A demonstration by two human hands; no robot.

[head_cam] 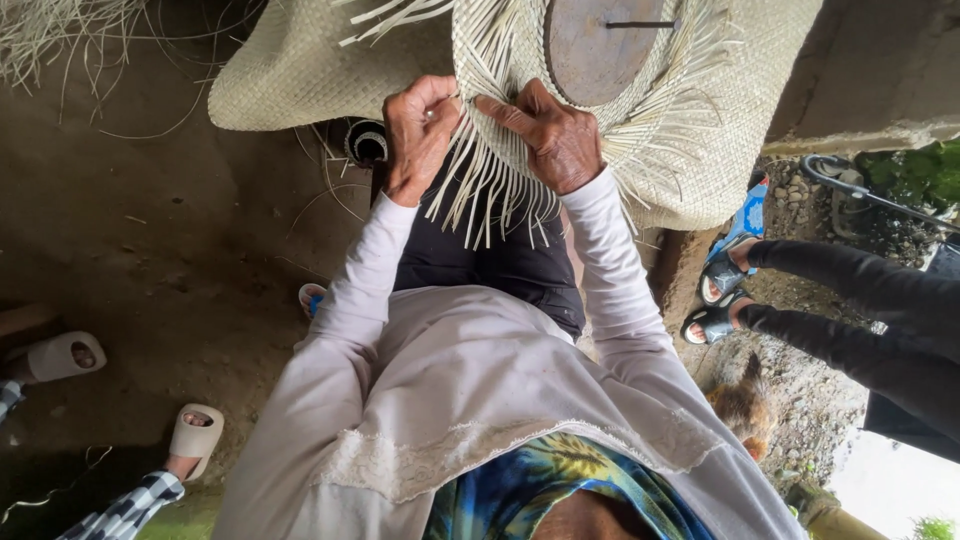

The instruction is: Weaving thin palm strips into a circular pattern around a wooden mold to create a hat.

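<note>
Both hands gripped loose straw strands on woven hat (690, 150): left hand (418, 135) at nine o'clock pinching, right hand (550, 135) fingers pressed together.

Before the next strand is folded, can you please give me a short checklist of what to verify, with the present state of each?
1. Left hand pinches the loose strands: ok.
2. Right hand lies on the woven hat, fingers on its edge: ok.
3. Hat sits over the round wooden block: ok.
4. Fringe free of tangles: cannot tell.
5. Room at the right side: not ok; another person's sandalled feet and a chicken stand close.
</note>
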